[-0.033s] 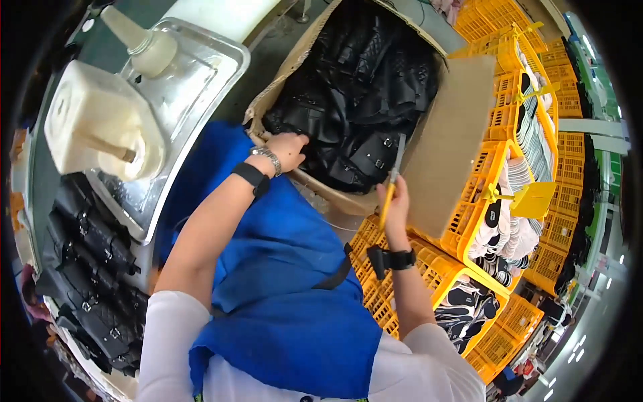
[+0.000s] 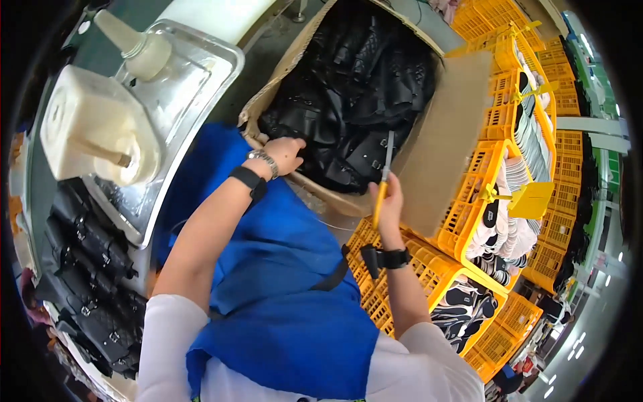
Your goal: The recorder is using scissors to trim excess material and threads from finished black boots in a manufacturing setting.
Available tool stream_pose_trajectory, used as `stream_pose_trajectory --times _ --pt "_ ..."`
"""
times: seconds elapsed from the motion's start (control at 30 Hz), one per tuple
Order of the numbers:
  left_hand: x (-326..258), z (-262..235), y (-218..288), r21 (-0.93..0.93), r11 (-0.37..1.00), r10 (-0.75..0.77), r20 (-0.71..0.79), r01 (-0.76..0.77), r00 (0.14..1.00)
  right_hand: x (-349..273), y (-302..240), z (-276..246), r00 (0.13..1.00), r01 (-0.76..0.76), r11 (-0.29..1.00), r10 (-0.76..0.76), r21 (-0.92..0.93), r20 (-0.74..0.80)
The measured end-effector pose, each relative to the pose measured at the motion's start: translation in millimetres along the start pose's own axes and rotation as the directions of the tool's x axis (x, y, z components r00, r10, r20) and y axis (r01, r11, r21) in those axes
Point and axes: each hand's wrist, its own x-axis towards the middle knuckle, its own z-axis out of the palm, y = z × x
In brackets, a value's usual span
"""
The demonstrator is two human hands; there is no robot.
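Note:
A cardboard box [image 2: 469, 114] full of black leather-like pieces [image 2: 315, 114] with straps and buckles, which look like boot uppers, stands in front of me. At its near left rim is my left hand [image 2: 284, 155], fingers curled over the edge against the black pieces; what they grip is hidden. My right hand [image 2: 390, 201] is closed round a slim tool [image 2: 380, 201] with a yellow handle and a long grey end, its kind unclear. The grey end points up over a buckled piece [image 2: 368, 154] at the box's near right.
To the left, a metal tray [image 2: 218, 70] holds a cut-open white jug [image 2: 80, 127] with a stick in it and a squeeze bottle [image 2: 147, 57]. More black pieces [image 2: 94, 268] lie below the tray. Yellow crates [image 2: 462, 214] of insole-like pieces are stacked at the right.
My right hand has shifted slightly left and down with the yellow-handled tool, whose grey end has moved left. My left hand stays at the box rim. The whole view has drifted slightly.

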Motion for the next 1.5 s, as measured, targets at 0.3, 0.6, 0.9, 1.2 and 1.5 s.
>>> stream_pose_trajectory --times 0.3,0.6,0.9,1.2,1.5 --pt "39 35 28 -0.182 0.982 0.085 0.199 -0.049 0.976 26 -22 3 0.992 -0.121 0.969 0.126 0.218 -0.013" --pt "107 105 54 -0.82 0.095 -0.478 0.46 0.564 0.749 20 -21 5 0.997 -0.076 0.982 0.074 0.175 0.015" --pt "125 89 55 -0.962 0.215 -0.69 -0.027 0.169 0.724 22 -27 5 0.997 -0.075 0.964 0.074 0.254 0.011" --pt "-32 -26 46 -0.984 -0.124 -0.512 0.174 0.128 0.841 17 -35 -3 0.986 -0.166 0.932 0.168 0.322 0.021" --pt "-178 -33 42 -0.972 -0.222 -0.515 0.052 -0.074 0.856 13 -49 13 0.971 -0.237 0.923 0.224 0.304 0.079"
